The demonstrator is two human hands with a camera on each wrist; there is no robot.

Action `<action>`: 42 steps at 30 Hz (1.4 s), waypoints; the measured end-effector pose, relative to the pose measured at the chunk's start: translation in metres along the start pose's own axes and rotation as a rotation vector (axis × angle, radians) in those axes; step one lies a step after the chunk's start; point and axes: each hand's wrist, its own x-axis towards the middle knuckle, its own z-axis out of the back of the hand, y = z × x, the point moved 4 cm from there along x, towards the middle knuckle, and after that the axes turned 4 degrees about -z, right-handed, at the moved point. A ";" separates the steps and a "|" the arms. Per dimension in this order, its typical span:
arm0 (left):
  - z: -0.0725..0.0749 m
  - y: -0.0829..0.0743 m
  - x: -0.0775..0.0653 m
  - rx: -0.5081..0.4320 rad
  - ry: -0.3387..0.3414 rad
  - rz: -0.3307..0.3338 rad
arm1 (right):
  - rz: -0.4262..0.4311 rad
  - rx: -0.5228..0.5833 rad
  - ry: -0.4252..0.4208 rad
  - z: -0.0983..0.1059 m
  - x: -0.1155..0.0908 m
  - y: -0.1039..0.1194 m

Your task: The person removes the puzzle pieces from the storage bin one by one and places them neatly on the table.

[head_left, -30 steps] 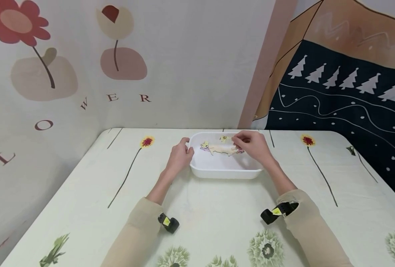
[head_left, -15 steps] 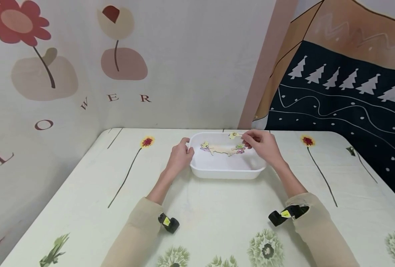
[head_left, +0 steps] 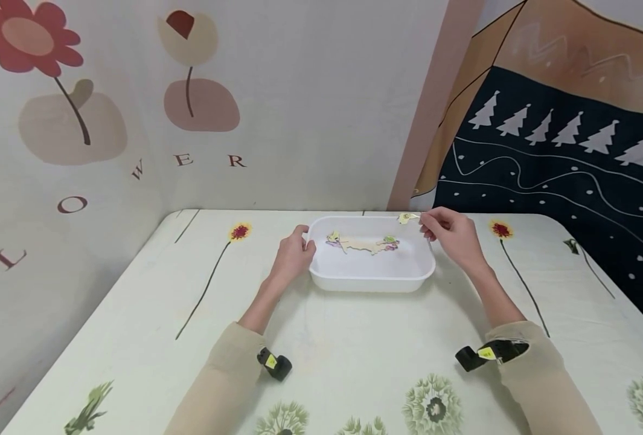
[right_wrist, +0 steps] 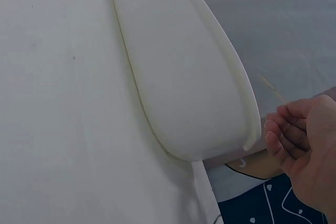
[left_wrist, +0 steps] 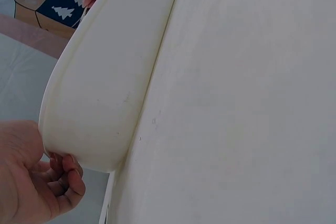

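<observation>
A white rectangular plastic tub (head_left: 372, 284) stands near the table's far edge. Thumb and curled fingers of my left hand (head_left: 294, 254) grip its left rim; the left wrist view shows those fingers under the rim. On the tub's floor lies a flat, pale figure (head_left: 361, 245) with yellow, green and purple parts, too small to identify. My right hand (head_left: 454, 235), at the tub's right end, pinches a small flat yellow-and-white piece (head_left: 407, 218) by its end, just above the back right rim. In the right wrist view this piece (right_wrist: 273, 88) appears edge-on as a thin strip.
The table is covered by a pale cloth (head_left: 364, 338) with printed flowers. Behind it hangs a light fabric (head_left: 321, 109) with flower prints and letters. A dark cloth (head_left: 560, 163) with white trees hangs at the right. Black cameras (head_left: 275, 364) sit at both wrists.
My right hand has moved right and slightly up with the small yellow piece, from over the tub to its right rim. The figure's right end is now uncovered. My left hand stays put.
</observation>
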 end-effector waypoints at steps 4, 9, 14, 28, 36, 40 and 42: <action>0.000 -0.001 -0.001 -0.003 -0.002 -0.005 | -0.026 -0.024 -0.031 0.012 -0.001 -0.007; 0.000 -0.001 -0.001 0.002 -0.009 -0.009 | -0.050 -0.048 -0.053 0.026 -0.002 -0.019; 0.001 -0.002 -0.002 0.001 -0.011 -0.018 | -0.061 -0.071 -0.060 0.037 -0.003 -0.030; 0.001 -0.002 -0.003 -0.011 -0.002 -0.023 | -0.227 -0.196 0.081 0.042 0.000 -0.064; 0.001 -0.002 -0.003 -0.008 0.000 -0.026 | -0.286 -0.178 0.171 0.041 0.001 -0.080; 0.001 -0.002 -0.003 -0.009 0.000 -0.026 | -0.303 -0.179 0.225 0.038 0.001 -0.084; 0.001 -0.001 -0.002 -0.008 0.000 -0.027 | -0.307 -0.193 0.243 0.037 0.002 -0.086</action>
